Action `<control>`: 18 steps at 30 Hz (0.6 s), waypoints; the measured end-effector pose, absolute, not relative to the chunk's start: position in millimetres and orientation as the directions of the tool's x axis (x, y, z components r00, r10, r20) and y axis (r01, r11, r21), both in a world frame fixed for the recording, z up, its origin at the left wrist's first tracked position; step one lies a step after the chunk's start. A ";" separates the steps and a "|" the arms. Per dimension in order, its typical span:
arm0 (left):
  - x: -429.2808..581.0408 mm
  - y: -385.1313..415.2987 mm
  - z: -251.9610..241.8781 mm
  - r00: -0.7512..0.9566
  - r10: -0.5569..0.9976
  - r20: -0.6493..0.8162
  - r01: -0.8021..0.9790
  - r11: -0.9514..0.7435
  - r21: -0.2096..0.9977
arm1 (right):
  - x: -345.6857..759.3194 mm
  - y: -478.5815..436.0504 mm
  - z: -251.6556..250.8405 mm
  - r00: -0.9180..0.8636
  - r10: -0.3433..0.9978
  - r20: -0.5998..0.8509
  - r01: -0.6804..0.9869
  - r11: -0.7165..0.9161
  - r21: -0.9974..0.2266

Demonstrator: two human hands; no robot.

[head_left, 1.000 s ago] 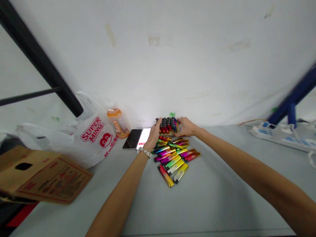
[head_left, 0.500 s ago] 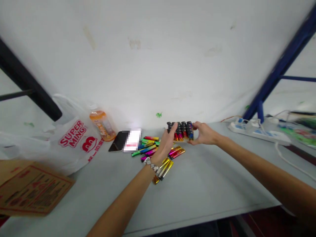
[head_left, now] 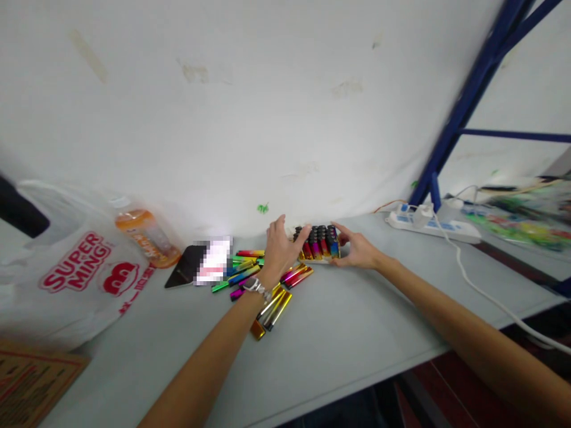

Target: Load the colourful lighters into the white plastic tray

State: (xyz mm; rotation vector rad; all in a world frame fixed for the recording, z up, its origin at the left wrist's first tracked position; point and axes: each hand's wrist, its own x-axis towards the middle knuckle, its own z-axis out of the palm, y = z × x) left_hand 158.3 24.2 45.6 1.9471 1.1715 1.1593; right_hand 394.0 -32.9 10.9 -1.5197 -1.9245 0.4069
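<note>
A small tray of lighters [head_left: 319, 244] stands upright near the wall, its black tops in rows above shiny coloured bodies. My right hand [head_left: 357, 248] grips the tray's right end between thumb and fingers. At the left end is my left hand [head_left: 281, 246], its fingers stretched up and its thumb spread toward the lighters; whether it touches the tray I cannot tell. Loose metallic lighters [head_left: 279, 309] in gold, red, purple, green and blue lie on the table below and left of my left hand. My left forearm and wrist cover part of that pile.
Left of the loose lighters lies a phone [head_left: 187, 266]. Beyond it stand an orange drink bottle [head_left: 147, 238] and a white plastic bag [head_left: 89, 279], with a cardboard box [head_left: 40, 380] in front. A power strip [head_left: 435, 226] with a white cable rests on the table [head_left: 357, 333] at right.
The view has swung to the right. My left hand's fingers have straightened and spread at the tray's left end, and the tray sits lower and more upright. My right hand keeps its grip.
</note>
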 end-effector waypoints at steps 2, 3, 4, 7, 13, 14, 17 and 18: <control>159.6 29.9 51.8 0.434 0.728 0.530 0.388 -0.683 0.619 | 394.4 -31.6 10.4 -0.112 0.947 0.300 0.733 0.282 -0.619; 161.6 33.5 53.7 0.552 0.635 0.540 0.349 -0.764 0.543 | 394.4 -31.0 11.1 -0.115 0.945 0.307 0.727 0.290 -0.622; 164.2 37.4 54.9 0.651 0.555 0.519 0.307 -0.817 0.488 | 394.4 -30.3 12.3 -0.124 0.940 0.317 0.719 0.305 -0.624; 173.2 48.2 54.8 0.792 0.428 0.436 0.253 -0.879 0.404 | 394.2 -29.0 17.0 -0.160 0.920 0.357 0.692 0.362 -0.624; 179.5 55.3 45.9 0.734 0.449 0.509 0.284 -0.884 0.371 | 394.9 -24.5 10.9 -0.099 0.906 0.411 0.600 0.384 -0.702; 179.3 55.1 43.8 0.701 0.473 0.534 0.291 -0.873 0.391 | 393.9 -23.1 7.6 -0.062 0.906 0.419 0.548 0.382 -0.744; 180.3 53.6 37.6 0.590 0.549 0.592 0.297 -0.829 0.474 | 384.0 -18.7 -1.3 0.064 0.915 0.399 0.336 0.356 -0.872; 181.6 52.8 35.7 0.545 0.577 0.608 0.295 -0.811 0.506 | 377.9 -17.2 -3.1 0.090 0.922 0.377 0.266 0.343 -0.901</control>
